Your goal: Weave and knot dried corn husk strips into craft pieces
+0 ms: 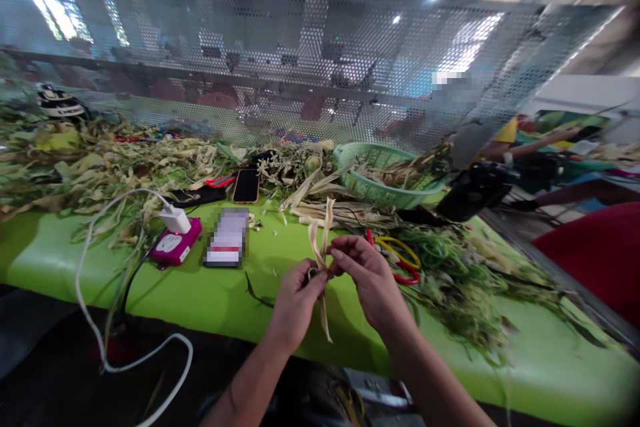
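Note:
Pale dried leaf strips (326, 230) stand upright between my hands, over the near part of the green table. My left hand (297, 297) pinches them between thumb and fingers at the middle, where they cross or loop. One tail of the strip hangs below this grip. Close on the right, my right hand (367, 273) has its thumb and fingertips pressed together at the strips' edge. The exact contact of these fingertips is partly hidden. Scissors with yellow and red handles (400, 253) lie just beyond my right hand.
Two phones, one dark (247, 185) and one lit (227, 238), lie on the green table (200, 293). Left of them is a magenta power socket (177, 250) with a white cable (83, 293). A green basket (380, 193) and dried leaf heaps (165, 160) stand behind; green scraps (450, 280) lie right.

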The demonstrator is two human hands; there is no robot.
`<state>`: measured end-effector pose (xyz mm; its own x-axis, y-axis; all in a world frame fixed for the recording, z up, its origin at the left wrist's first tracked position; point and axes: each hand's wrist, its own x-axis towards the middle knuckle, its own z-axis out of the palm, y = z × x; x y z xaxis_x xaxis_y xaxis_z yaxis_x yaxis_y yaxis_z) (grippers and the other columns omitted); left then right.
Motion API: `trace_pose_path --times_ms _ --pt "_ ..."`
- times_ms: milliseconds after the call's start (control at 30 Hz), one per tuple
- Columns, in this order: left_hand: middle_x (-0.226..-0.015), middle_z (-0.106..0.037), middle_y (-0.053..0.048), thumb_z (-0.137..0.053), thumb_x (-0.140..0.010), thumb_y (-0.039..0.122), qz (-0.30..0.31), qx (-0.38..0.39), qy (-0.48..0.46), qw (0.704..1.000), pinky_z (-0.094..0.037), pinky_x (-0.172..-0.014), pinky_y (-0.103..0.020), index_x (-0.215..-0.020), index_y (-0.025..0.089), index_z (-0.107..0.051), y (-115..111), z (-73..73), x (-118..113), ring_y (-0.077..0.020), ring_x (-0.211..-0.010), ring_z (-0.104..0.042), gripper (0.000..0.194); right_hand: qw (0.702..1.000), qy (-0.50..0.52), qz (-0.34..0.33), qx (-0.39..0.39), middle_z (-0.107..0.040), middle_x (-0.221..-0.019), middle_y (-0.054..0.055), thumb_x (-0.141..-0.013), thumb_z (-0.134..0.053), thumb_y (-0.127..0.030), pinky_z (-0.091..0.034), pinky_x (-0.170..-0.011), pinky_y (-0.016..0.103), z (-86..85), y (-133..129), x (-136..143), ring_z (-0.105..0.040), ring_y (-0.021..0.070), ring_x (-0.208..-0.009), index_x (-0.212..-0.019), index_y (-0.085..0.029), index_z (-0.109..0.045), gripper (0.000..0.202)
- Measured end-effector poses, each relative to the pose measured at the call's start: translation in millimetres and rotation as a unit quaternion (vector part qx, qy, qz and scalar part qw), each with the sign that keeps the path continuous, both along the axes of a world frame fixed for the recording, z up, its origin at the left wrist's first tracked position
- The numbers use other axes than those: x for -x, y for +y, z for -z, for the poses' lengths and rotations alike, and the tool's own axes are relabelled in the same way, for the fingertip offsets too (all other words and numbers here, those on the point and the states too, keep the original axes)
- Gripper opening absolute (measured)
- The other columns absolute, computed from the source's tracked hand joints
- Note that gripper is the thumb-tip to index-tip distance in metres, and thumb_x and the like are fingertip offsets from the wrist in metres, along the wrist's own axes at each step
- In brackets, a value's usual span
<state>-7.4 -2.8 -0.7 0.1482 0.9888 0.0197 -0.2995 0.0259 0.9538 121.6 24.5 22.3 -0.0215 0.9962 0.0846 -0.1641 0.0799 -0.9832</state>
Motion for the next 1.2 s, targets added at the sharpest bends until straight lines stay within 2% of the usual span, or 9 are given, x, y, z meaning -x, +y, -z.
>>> trace_pose_path --times_ms 167,333,433,500,567,667,767,1000,1200 --pt "-0.067 -0.047 0.002 -0.057 -0.084 0.032 0.019 0.002 -0.010 1.000 -0.029 -0.061 -0.022 -0.077 0.015 -0.060 2 2.5 0 -0.0104 -0.065 -0.037 0.019 0.996 0.055 -0.051 0.046 -0.068 -0.094 0.005 -0.075 -0.072 -0.032 -0.038 -0.050 0.022 -3.7 6 -1 -0.044 0.0073 -0.052 -0.107 -0.019 -0.062 0.036" --pt "-0.064 -0.047 0.002 -0.060 -0.081 0.032 0.013 0.041 -0.012 0.999 -0.028 -0.059 -0.022 -0.075 0.014 -0.062 2 9.1 1 -0.0100 -0.063 -0.039 0.019 0.996 0.088 -0.020 0.009 -0.067 -0.086 0.005 -0.078 -0.069 -0.037 -0.039 -0.050 0.022 -6.9 8 0 -0.044 0.0089 -0.054 -0.089 -0.019 -0.062 0.022" --pt "-0.061 -0.044 0.003 -0.064 -0.078 0.034 0.007 0.065 -0.029 0.997 -0.026 -0.055 -0.022 -0.074 0.014 -0.061 4 11.7 1 -0.0088 -0.059 -0.036 0.020 0.996 0.073 -0.037 -0.023 -0.062 -0.076 0.002 -0.078 -0.068 -0.040 -0.041 -0.052 0.024 -10.3 6 -3 -0.048 0.0114 -0.056 -0.078 -0.020 -0.058 0.023" --pt "-0.059 -0.041 0.005 -0.067 -0.076 0.035 0.004 0.074 -0.044 0.996 -0.024 -0.054 -0.022 -0.072 0.015 -0.059 6 12.3 0 -0.0080 -0.057 -0.033 0.023 0.996 0.021 -0.059 -0.059 -0.058 -0.068 0.001 -0.079 -0.067 -0.041 -0.042 -0.054 0.025 -14.6 4 -7 -0.049 0.0131 -0.058 -0.071 -0.019 -0.057 0.025" --pt "-0.059 -0.038 0.006 -0.068 -0.075 0.038 -0.011 0.077 -0.050 0.996 -0.023 -0.054 -0.022 -0.073 0.015 -0.057 6 11.7 -1 -0.0077 -0.057 -0.031 0.026 0.989 -0.074 -0.083 -0.099 -0.055 -0.066 0.000 -0.080 -0.066 -0.039 -0.042 -0.058 0.026 -20.6 2 -13 -0.049 0.0141 -0.062 -0.067 -0.018 -0.058 0.026" --pt "-0.059 -0.038 0.006 -0.068 -0.075 0.042 -0.035 0.071 -0.027 0.996 -0.022 -0.053 -0.023 -0.076 0.016 -0.056 6 9.0 -2 -0.0078 -0.057 -0.029 0.029 0.954 -0.237 -0.109 -0.147 -0.054 -0.072 0.001 -0.082 -0.065 -0.032 -0.042 -0.067 0.028 -31.3 0 -20 -0.051 0.0156 -0.071 -0.066 -0.018 -0.058 0.023" --pt "-0.059 -0.039 0.007 -0.065 -0.076 0.039 -0.046 0.061 0.023 0.997 -0.022 -0.052 -0.023 -0.077 0.016 -0.054 5 6.9 -4 -0.0081 -0.055 -0.030 0.026 0.914 -0.343 -0.128 -0.176 -0.054 -0.076 0.001 -0.083 -0.063 -0.026 -0.041 -0.069 0.027 -40.2 -1 -23 -0.052 0.0153 -0.074 -0.062 -0.018 -0.055 0.024" --pt "-0.063 -0.050 0.004 -0.055 -0.078 0.024 -0.091 -0.008 0.201 0.975 -0.029 -0.054 -0.023 -0.077 0.017 -0.055 2 10.2 -3 -0.0110 -0.059 -0.043 0.007 0.859 -0.452 -0.140 -0.198 -0.052 -0.078 0.001 -0.083 -0.062 -0.024 -0.040 -0.062 0.024 -44.9 -2 -25 -0.052 0.0126 -0.069 -0.062 -0.017 -0.058 0.022" --pt "-0.061 -0.051 0.004 -0.052 -0.077 0.019 -0.092 -0.060 0.262 0.959 -0.027 -0.053 -0.024 -0.075 0.018 -0.053 -2 9.8 -3 -0.0109 -0.056 -0.044 0.001 0.836 -0.476 -0.158 -0.222 -0.057 -0.085 0.002 -0.082 -0.063 -0.020 -0.043 -0.067 0.024 -42.6 -1 -25 -0.057 0.0139 -0.077 -0.063 -0.018 -0.059 0.020"
